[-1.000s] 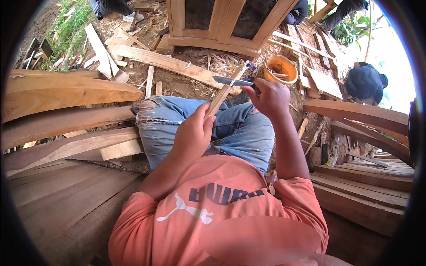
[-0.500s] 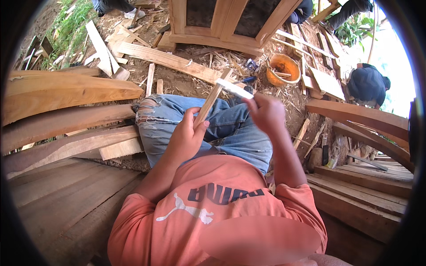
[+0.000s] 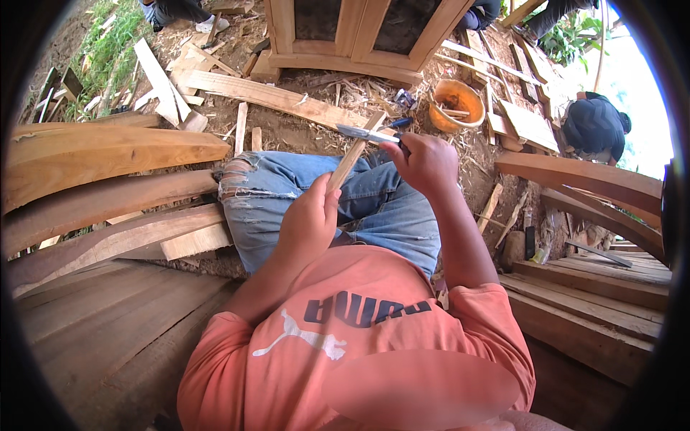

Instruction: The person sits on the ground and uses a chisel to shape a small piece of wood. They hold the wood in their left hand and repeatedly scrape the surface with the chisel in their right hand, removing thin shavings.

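Note:
My left hand [image 3: 310,219] is closed around the lower end of a narrow wooden stick [image 3: 351,159], which slants up and away over my lap. In my right hand [image 3: 428,164] is a knife [image 3: 368,134] with a flat metal blade; the fingers wrap its dark handle. The blade points left and lies across the stick near its far end. I cannot tell whether the edge bites into the wood. Below both hands are my legs in torn blue jeans [image 3: 259,197].
Beyond my knees lie a long plank [image 3: 266,95], shavings and an orange bucket [image 3: 440,118] holding scraps. A wooden panelled frame [image 3: 347,65] stands at the far side. Curved timbers [image 3: 115,154] flank me at left, stacked boards [image 3: 582,316] at right. A person [image 3: 595,129] bends at far right.
The knife has swung so its tip points more leftward, across the stick, and its blade is no longer smeared. The stick leans slightly further right, and my left hand sits a little lower.

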Demonstrator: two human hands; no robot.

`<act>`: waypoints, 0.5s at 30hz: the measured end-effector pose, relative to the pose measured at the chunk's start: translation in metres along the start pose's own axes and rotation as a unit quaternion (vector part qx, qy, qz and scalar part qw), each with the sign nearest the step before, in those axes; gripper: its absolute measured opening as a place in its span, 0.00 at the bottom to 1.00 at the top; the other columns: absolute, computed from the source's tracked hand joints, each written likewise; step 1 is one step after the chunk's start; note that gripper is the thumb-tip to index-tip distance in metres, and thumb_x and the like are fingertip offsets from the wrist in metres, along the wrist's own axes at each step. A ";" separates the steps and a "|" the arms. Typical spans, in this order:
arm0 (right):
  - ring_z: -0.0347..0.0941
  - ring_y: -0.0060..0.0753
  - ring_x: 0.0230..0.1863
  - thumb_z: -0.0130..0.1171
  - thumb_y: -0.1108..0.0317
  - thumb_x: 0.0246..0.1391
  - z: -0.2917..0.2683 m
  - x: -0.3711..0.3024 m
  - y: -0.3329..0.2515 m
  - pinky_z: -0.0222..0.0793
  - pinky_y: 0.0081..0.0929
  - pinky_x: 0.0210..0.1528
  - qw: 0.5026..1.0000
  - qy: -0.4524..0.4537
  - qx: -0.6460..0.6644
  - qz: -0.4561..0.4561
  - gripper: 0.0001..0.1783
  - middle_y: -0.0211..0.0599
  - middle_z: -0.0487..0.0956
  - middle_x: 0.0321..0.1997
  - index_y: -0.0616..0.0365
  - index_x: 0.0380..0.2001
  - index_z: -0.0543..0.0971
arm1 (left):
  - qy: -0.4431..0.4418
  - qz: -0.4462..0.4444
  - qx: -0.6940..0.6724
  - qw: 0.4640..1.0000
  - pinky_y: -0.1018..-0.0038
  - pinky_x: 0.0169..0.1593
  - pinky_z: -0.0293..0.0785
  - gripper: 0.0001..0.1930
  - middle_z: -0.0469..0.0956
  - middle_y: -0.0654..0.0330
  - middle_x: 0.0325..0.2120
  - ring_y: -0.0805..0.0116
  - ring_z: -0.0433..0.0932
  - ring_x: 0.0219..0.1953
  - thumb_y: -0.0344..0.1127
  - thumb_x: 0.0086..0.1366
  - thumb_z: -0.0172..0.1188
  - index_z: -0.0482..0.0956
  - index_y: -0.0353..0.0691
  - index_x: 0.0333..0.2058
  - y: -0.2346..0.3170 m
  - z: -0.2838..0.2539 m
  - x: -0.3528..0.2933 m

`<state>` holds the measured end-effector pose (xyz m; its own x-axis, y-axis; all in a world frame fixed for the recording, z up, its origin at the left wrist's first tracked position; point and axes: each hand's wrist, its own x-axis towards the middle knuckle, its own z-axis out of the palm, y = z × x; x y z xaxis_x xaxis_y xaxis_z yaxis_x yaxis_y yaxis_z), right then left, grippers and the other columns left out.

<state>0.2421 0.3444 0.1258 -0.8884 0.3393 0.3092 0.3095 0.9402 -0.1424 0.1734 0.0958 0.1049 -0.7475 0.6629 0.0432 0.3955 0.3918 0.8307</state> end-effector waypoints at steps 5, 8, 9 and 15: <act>0.85 0.49 0.38 0.46 0.35 0.69 -0.005 0.038 0.091 0.78 0.45 0.38 0.956 -0.062 -0.094 0.272 0.33 0.43 0.87 0.36 0.51 0.37 0.87 | -0.002 -0.009 0.000 1.000 0.55 0.39 0.75 0.16 0.83 0.43 0.36 0.40 0.83 0.38 0.37 0.78 0.52 0.73 0.34 0.57 0.006 -0.013 -0.007; 0.85 0.50 0.40 0.36 0.38 0.74 -0.037 0.040 0.156 0.79 0.46 0.43 0.898 -0.032 -0.041 0.437 0.36 0.44 0.88 0.38 0.53 0.44 0.87 | 0.013 0.011 -0.013 1.000 0.58 0.37 0.75 0.16 0.81 0.47 0.34 0.49 0.82 0.33 0.37 0.79 0.51 0.70 0.34 0.58 -0.010 -0.018 -0.017; 0.85 0.51 0.40 0.36 0.38 0.74 -0.042 0.042 0.147 0.79 0.47 0.43 0.904 -0.042 -0.027 0.425 0.36 0.45 0.87 0.38 0.53 0.44 0.87 | 0.014 0.009 -0.022 1.000 0.61 0.36 0.75 0.17 0.81 0.50 0.33 0.54 0.81 0.31 0.38 0.79 0.51 0.70 0.34 0.59 -0.014 -0.018 -0.015; 0.80 0.56 0.28 0.63 0.45 0.64 -0.011 0.003 0.022 0.73 0.49 0.33 0.986 0.027 0.085 0.139 0.22 0.44 0.82 0.25 0.54 0.28 0.81 | -0.064 -0.060 -0.223 0.971 0.80 0.32 0.68 0.18 0.76 0.64 0.31 0.80 0.70 0.27 0.39 0.80 0.52 0.68 0.35 0.61 -0.014 -0.017 0.002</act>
<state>0.2498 0.3669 0.1341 -0.7567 0.5880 0.2857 0.4724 0.7939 -0.3828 0.1568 0.0804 0.1027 -0.6905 0.7144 -0.1136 0.0186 0.1745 0.9845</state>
